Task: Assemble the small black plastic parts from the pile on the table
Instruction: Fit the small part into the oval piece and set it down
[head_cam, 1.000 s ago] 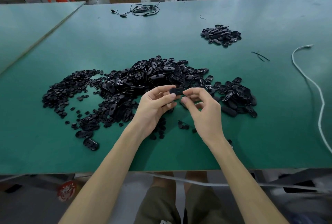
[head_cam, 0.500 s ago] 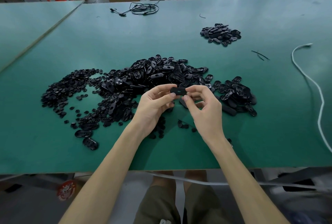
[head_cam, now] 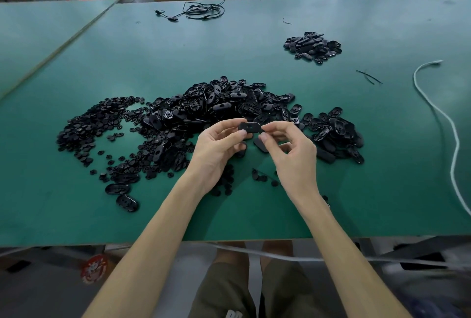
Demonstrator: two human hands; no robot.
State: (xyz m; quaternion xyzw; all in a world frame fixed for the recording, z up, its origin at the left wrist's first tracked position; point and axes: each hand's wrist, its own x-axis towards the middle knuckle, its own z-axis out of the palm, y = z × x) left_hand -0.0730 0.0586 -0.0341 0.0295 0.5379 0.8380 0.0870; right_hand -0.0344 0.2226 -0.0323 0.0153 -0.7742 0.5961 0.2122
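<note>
Above the pile | oval part long axis left-right | left hand, right hand pinching its ends

A small black oval part with a hole in its face sat level, pinched at its left end by the left hand and at its right end by the right hand. Just behind it lay the big pile of glossy oval shells, spreading left into a scatter of small round pieces. 1 smaller heap of the same parts lay well apart, far right.
</note>
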